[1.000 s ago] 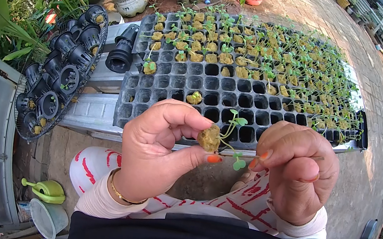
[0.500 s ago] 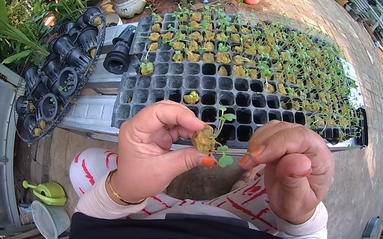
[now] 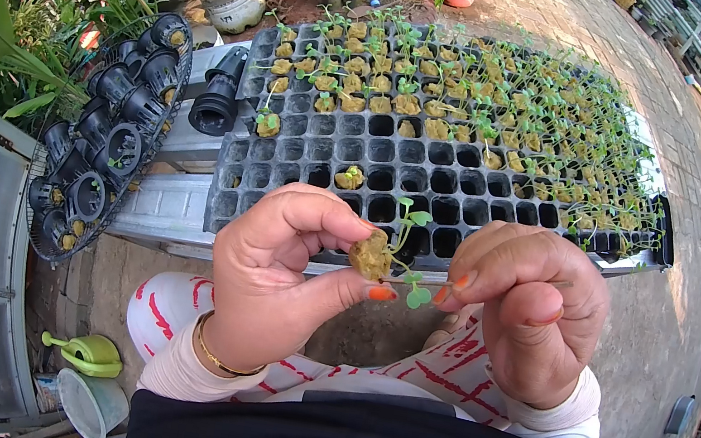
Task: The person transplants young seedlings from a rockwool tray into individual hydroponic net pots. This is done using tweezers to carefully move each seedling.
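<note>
My left hand [image 3: 273, 275] pinches a damp brown growing-medium plug [image 3: 370, 256] between thumb and fingertips. From its right side grow green seedlings [image 3: 410, 221], one pointing up and another bending down past the thumb. My right hand [image 3: 533, 312] is closed on a thin stick [image 3: 433, 284], whose tip reaches toward the plug beside the lower leaves. Both hands are just in front of the black seedling tray [image 3: 291, 150]. A single plug with a small sprout [image 3: 350, 177] sits in a tray cell beyond my left hand.
Many sprouted plugs [image 3: 515, 107] fill the tray's far and right parts. On the left, a wire basket [image 3: 183, 69] holds black net cups [image 3: 97, 124], and stacked net cups [image 3: 217, 97] lie beside the tray. A green watering can [image 3: 92, 354] and a bucket [image 3: 91, 407] stand on the ground.
Both hands have shifted very slightly left, along with the plug and stick. The lower seedling leaves have tilted a little at the stick; both grips stay the same.
</note>
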Demonstrator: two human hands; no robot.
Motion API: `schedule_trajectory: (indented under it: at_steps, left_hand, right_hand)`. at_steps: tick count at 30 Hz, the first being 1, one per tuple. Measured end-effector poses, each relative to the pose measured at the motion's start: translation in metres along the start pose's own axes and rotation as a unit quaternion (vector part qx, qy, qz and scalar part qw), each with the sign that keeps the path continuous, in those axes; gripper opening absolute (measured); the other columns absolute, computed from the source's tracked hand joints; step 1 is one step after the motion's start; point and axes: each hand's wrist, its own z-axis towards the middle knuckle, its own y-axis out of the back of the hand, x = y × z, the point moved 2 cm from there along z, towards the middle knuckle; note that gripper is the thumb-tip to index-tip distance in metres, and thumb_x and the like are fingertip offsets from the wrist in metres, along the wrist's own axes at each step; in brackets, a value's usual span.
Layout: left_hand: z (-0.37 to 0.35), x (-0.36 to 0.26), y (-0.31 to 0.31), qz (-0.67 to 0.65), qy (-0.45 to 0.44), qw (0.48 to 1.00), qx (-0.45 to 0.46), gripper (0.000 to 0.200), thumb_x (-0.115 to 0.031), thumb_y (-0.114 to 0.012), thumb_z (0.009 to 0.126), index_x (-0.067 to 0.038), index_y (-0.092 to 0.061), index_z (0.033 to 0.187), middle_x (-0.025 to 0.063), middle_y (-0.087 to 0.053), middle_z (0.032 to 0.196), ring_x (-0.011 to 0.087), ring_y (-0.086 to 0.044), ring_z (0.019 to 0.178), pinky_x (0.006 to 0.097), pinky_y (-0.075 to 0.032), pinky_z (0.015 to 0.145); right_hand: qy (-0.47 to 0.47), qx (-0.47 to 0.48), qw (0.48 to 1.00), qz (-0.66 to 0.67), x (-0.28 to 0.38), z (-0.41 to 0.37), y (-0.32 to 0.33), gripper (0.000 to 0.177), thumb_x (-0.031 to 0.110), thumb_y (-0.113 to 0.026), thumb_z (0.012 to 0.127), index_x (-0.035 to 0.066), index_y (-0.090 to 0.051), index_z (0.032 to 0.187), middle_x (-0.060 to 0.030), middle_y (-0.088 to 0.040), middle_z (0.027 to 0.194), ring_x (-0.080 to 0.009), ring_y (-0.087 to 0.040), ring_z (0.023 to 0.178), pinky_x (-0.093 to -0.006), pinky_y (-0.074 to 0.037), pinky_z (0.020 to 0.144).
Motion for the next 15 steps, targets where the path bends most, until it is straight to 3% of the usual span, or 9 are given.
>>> schedule_trajectory:
  at_steps: [2,4,5,7,8,10,13,15]
  left_hand:
    - [-0.002,0.0,0.001,0.003,0.015,1.0,-0.004,0.037,0.011,-0.074,0.066,0.002,-0.055,0.097,0.0111,-0.055,0.097,0.0178,-0.06,0.089,0.0296,-0.054,0.077]
    - [-0.002,0.001,0.003,0.007,0.029,1.0,-0.009,0.039,0.007,-0.075,0.066,0.0,-0.053,0.098,0.0113,-0.057,0.097,0.0211,-0.061,0.091,0.0313,-0.055,0.076]
    - [-0.001,0.003,0.004,-0.014,0.031,0.999,-0.003,0.041,0.006,-0.076,0.065,-0.001,-0.053,0.098,0.0107,-0.057,0.095,0.0211,-0.061,0.09,0.0318,-0.055,0.076]
    - [-0.001,0.004,0.004,-0.034,0.033,0.999,0.004,0.042,0.006,-0.077,0.064,-0.002,-0.053,0.098,0.0101,-0.058,0.094,0.0212,-0.062,0.09,0.0322,-0.055,0.076]
    - [0.0,0.004,0.004,-0.068,0.063,0.996,-0.002,0.043,0.005,-0.078,0.063,-0.003,-0.053,0.097,0.0097,-0.058,0.093,0.0213,-0.062,0.089,0.0322,-0.055,0.076]
    - [-0.001,0.005,0.004,-0.1,0.092,0.991,-0.008,0.044,0.005,-0.078,0.063,-0.004,-0.053,0.097,0.0094,-0.058,0.092,0.0215,-0.062,0.089,0.0321,-0.055,0.076]
    - [-0.002,0.006,0.003,-0.129,0.124,0.983,-0.031,0.044,0.005,-0.078,0.062,-0.004,-0.053,0.098,0.0098,-0.058,0.093,0.0214,-0.062,0.089,0.0317,-0.055,0.076]
    - [-0.001,0.006,0.003,-0.097,0.091,0.991,-0.004,0.044,0.005,-0.078,0.063,-0.004,-0.053,0.098,0.0098,-0.059,0.093,0.0211,-0.062,0.089,0.0314,-0.055,0.077]
  right_hand:
    - [0.005,0.01,1.0,-0.009,0.005,0.001,-0.002,0.031,0.027,-0.048,0.095,-0.002,-0.057,0.089,-0.01,-0.062,0.076,-0.0168,-0.058,0.068,-0.0273,-0.045,0.063]
    - [-0.057,-0.083,0.995,-0.013,0.012,0.001,-0.005,0.046,0.045,-0.047,0.091,0.002,-0.055,0.076,-0.0095,-0.056,0.068,-0.0162,-0.05,0.061,-0.0284,-0.04,0.059]
    - [-0.056,-0.082,0.995,-0.013,0.009,0.0,-0.002,0.046,0.045,-0.047,0.091,0.002,-0.055,0.076,-0.0095,-0.056,0.068,-0.0162,-0.05,0.061,-0.0284,-0.04,0.059]
    - [0.0,-0.015,1.0,0.01,0.004,-0.003,0.006,0.033,0.028,-0.047,0.095,-0.002,-0.058,0.089,-0.0107,-0.062,0.077,-0.0173,-0.058,0.069,-0.0276,-0.045,0.064]
    - [0.0,-0.015,1.0,0.01,0.006,-0.002,0.002,0.033,0.028,-0.047,0.095,-0.002,-0.058,0.089,-0.0107,-0.062,0.077,-0.0173,-0.058,0.069,-0.0276,-0.045,0.064]
    - [-0.049,-0.087,0.995,-0.007,0.01,-0.001,-0.008,0.045,0.044,-0.047,0.091,0.002,-0.055,0.076,-0.0095,-0.056,0.067,-0.0165,-0.05,0.06,-0.0287,-0.04,0.058]
    - [-0.011,-0.1,0.995,0.0,0.008,0.0,-0.012,0.045,0.044,-0.048,0.091,0.002,-0.056,0.076,-0.0096,-0.056,0.068,-0.0169,-0.051,0.06,-0.0286,-0.04,0.057]
    - [-0.011,-0.086,0.996,-0.003,0.007,0.0,-0.014,0.045,0.044,-0.048,0.091,0.002,-0.056,0.076,-0.0095,-0.056,0.068,-0.0169,-0.051,0.06,-0.0284,-0.041,0.057]
